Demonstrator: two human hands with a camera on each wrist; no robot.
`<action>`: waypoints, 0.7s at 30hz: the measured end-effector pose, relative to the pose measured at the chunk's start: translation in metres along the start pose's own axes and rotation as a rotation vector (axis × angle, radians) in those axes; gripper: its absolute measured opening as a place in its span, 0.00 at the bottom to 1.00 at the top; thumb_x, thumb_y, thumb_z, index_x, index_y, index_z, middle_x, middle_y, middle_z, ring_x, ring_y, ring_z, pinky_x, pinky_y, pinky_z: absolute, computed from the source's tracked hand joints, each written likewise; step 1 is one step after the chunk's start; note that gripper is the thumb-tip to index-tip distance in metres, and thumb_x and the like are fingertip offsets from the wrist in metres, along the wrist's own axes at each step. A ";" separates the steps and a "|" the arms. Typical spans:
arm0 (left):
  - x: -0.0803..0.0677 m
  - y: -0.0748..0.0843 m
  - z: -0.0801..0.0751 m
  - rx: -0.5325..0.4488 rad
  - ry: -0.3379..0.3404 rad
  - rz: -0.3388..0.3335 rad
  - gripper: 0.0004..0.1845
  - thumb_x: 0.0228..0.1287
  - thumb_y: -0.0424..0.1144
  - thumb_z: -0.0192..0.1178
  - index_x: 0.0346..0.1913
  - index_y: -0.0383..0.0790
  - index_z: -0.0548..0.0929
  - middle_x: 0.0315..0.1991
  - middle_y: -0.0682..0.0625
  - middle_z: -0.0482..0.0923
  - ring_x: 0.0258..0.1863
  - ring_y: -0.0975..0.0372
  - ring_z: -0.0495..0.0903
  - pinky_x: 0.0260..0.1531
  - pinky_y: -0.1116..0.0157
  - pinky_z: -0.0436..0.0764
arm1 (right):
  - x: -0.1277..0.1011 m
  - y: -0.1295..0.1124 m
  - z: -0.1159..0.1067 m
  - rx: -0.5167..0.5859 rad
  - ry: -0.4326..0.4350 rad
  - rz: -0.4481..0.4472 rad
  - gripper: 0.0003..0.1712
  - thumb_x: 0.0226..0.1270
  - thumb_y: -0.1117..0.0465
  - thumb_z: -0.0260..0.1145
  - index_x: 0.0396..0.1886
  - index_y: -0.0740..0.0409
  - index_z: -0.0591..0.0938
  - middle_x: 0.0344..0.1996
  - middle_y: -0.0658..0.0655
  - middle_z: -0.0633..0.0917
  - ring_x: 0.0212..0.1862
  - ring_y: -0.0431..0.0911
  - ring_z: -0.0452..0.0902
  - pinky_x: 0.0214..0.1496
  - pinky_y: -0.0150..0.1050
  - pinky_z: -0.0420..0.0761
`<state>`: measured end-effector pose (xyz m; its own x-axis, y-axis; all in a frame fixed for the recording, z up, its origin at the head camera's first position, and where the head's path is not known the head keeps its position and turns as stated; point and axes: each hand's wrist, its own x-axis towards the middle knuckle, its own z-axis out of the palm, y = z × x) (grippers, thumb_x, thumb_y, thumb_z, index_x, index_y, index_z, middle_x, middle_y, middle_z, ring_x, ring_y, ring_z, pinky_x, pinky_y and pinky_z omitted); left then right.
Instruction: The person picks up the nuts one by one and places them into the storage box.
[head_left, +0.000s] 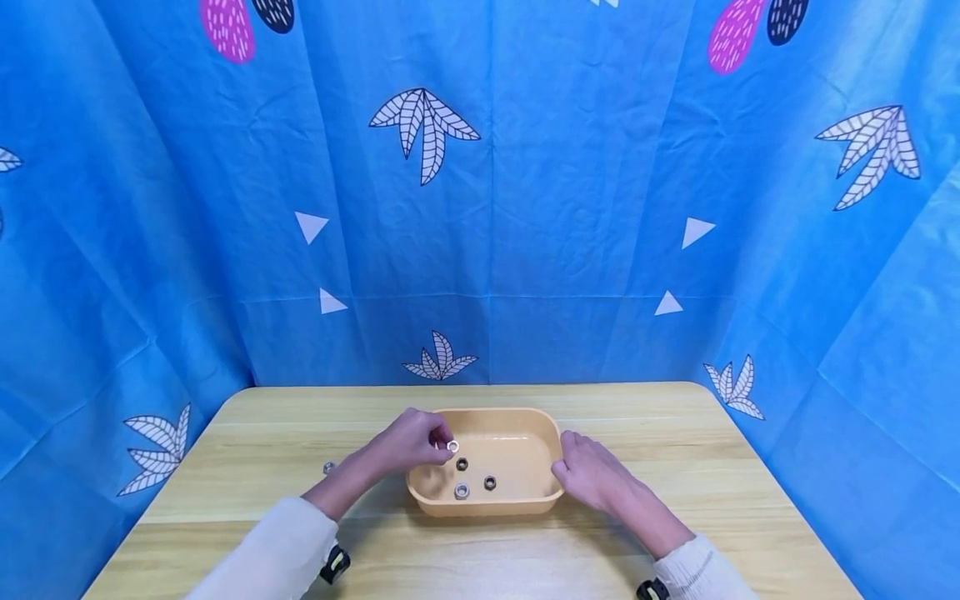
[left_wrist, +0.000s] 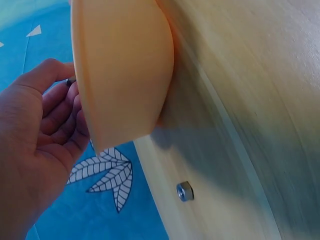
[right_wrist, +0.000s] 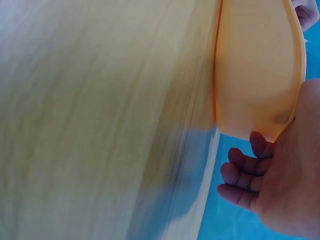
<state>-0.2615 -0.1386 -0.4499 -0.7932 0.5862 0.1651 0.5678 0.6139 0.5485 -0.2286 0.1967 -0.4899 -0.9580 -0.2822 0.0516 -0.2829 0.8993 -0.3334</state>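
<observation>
Nut (head_left: 453, 447) pinched by left hand (head_left: 408, 442); no writing legible.

Table: you have a light wooden table (head_left: 675, 467) before you.
Tub: an orange tub (head_left: 525, 502) sits mid-table.
Loose nut: one nut (head_left: 328, 467) lies left of the tub.

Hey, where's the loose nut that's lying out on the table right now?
In the head view the loose nut lies on the wooden table, on the left, beside the left hand's forearm and apart from the orange tray.
</observation>
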 end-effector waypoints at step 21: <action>0.017 0.014 0.027 0.080 -0.090 0.031 0.05 0.56 0.37 0.74 0.34 0.40 0.88 0.26 0.56 0.85 0.24 0.75 0.75 0.29 0.77 0.79 | -0.001 -0.001 -0.002 0.003 0.001 -0.008 0.12 0.71 0.57 0.57 0.45 0.62 0.76 0.30 0.52 0.75 0.33 0.45 0.68 0.37 0.42 0.72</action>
<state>-0.2612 -0.1053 -0.4615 -0.7540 0.6486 0.1042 0.6102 0.6328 0.4766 -0.2270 0.1965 -0.4880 -0.9558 -0.2888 0.0548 -0.2900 0.8961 -0.3362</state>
